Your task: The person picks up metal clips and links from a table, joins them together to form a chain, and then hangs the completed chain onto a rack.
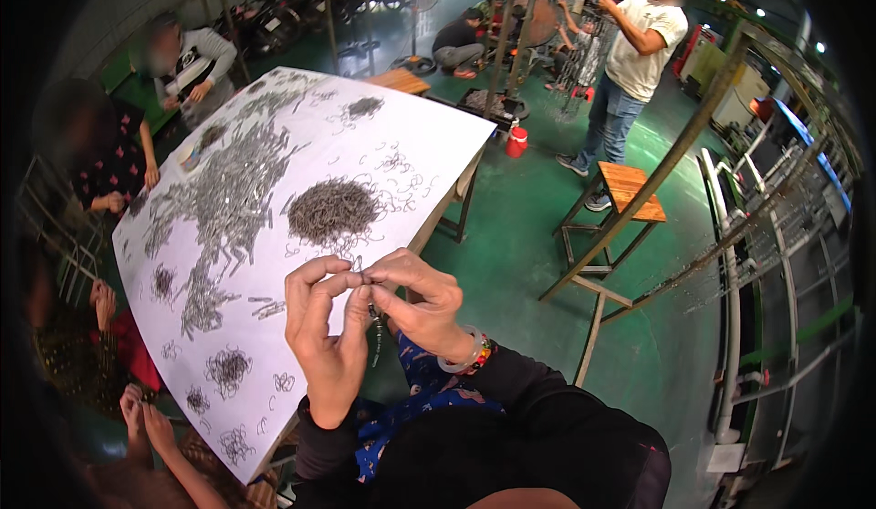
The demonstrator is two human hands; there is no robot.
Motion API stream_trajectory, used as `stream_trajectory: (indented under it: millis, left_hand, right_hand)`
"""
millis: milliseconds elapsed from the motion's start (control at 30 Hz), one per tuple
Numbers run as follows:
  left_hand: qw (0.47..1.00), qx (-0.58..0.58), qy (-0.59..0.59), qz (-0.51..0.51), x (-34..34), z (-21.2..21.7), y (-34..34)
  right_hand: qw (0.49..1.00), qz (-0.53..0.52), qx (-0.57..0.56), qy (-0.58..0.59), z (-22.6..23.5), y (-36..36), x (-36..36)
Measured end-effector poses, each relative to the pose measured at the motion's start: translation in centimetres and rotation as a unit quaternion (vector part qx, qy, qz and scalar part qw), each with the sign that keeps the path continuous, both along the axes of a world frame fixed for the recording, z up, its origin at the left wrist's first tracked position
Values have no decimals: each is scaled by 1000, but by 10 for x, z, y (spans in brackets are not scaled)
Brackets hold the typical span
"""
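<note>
— While both hands are pinched this tight over the table edge, I keep thinking about a drop. My left hand [324,327] has thumb and forefinger closed on a small metal clip [361,279], and my right hand [422,304] is closed on it from the other side, with a dark strand of linked pieces [375,331] hanging below between the palms.

— Where would it land?

— That's the worry. The clip sits in the air just past the near edge of the white table [301,144], not over it. If a fingertip slips, I judge it falls into my lap or onto the green floor [520,235] rather than back on the sheet.

— Anything else?

— The strand swings free. A tug from one hand could pull the piece out of the other's grip, or undo the link I'm pressing. I can't tell whether the clip is already hooked on; it's too small.

— And the heap?

— The big heap of wire clips [330,208] lies just beyond my hands. A careless reach could scatter it into the long spread of straight pieces [233,194]. Other people's hands [146,422] work at the left edge, near enough to bump the table.
</note>
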State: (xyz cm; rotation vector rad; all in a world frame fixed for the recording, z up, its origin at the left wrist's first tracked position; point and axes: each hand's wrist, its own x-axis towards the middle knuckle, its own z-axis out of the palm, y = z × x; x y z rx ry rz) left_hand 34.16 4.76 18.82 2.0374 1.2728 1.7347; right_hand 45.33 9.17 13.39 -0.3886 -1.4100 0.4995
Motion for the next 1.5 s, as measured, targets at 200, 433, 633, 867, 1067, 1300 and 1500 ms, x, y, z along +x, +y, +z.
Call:
stream_trajectory:
  millis: [200, 433, 633, 867, 1067, 1300, 1500]
  left_hand:
    - [985, 113, 11, -127, 47, 18, 19]
    - [987, 35, 22, -154, 51, -21, 12]
    - [876, -365, 69, -307, 21, -193, 75]
    - [810, -517, 120, -250, -44, -287, 98]
    - [754, -577, 125, -288, -74, -265, 93]
    - [752, -582, 89, -297, -66, -264, 93]
    - [766, -553, 102, -311, -75, -264, 90]
  right_hand:
    - [986, 36, -85, 140, 21, -11, 51]
    - [976, -132, -93, 149, 71, -33, 156]
    - [949, -278, 6, 150, 122, -62, 254]
    - [895, -437, 39, 79, 183, -86, 360]
    - [861, -494, 56, 111, 236, -104, 439]
    - [899, -424, 78, 73, 326, -113, 549]
    - [821, -566, 53, 43, 357, -92, 609]
